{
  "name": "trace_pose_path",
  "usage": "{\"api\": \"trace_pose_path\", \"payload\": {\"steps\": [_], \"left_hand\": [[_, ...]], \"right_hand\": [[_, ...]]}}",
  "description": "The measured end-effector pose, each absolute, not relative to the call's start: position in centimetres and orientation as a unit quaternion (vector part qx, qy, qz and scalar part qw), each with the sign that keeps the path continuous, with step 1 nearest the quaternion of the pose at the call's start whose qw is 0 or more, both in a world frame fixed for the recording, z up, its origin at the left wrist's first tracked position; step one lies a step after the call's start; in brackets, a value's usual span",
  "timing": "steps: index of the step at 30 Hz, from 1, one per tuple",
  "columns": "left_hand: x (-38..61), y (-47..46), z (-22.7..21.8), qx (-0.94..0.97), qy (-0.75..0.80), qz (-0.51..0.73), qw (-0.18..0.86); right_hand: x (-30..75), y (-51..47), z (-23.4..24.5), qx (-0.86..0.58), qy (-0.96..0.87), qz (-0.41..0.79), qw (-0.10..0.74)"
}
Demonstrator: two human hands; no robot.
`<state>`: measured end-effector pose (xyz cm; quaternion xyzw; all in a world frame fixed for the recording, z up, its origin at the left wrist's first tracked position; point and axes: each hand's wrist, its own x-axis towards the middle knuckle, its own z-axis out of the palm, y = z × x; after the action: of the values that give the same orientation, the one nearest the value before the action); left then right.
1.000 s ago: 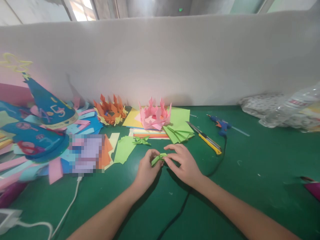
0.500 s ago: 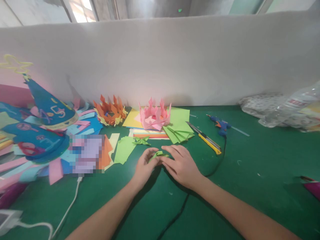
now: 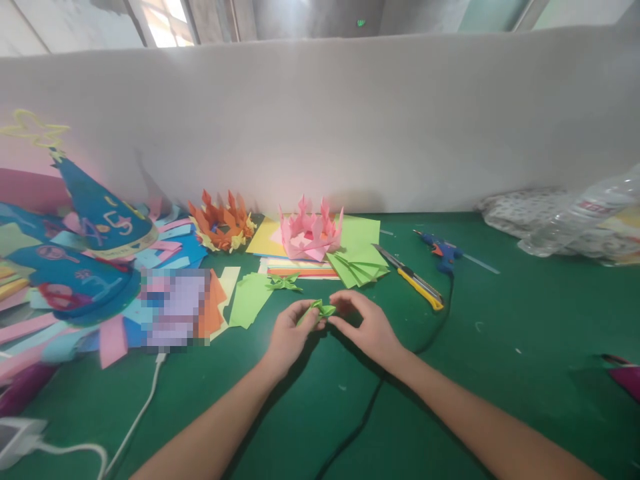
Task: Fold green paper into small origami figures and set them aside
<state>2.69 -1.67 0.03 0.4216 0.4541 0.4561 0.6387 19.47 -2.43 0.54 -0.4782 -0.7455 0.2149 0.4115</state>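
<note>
My left hand is closed on a small folded green paper piece, pinching its left part between thumb and fingers. The paper's pointed folds stick out to the right, above the table. Close by its right tip is my right hand, with thumb and forefinger curved and apart; whether they touch the tip is hard to tell. A similar folded green paper piece lies just beyond my left hand, beside light green paper sheets.
Farther back stand a pink paper crown and an orange paper crown. A yellow utility knife and a blue glue gun lie to the right, the gun's black cord running under my right arm. Blue cone hats crowd the left.
My right fingers have drawn back slightly to the right and spread from the green paper, so more of its folds show. My left hand keeps its hold.
</note>
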Motion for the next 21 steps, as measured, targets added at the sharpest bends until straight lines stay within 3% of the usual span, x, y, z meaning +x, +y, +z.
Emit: {"api": "trace_pose_path", "payload": {"steps": [9,21], "left_hand": [[2.7,-1.8,-0.4,0.533,0.473,0.421,0.561],[2.7,-2.0,0.4,0.498,0.461,0.415,0.606]], "right_hand": [[18.9,-2.6,0.6,-0.457,-0.771,0.228,0.381],[18.8,-2.8,0.1,-0.443,-0.78,0.223,0.382]]}}
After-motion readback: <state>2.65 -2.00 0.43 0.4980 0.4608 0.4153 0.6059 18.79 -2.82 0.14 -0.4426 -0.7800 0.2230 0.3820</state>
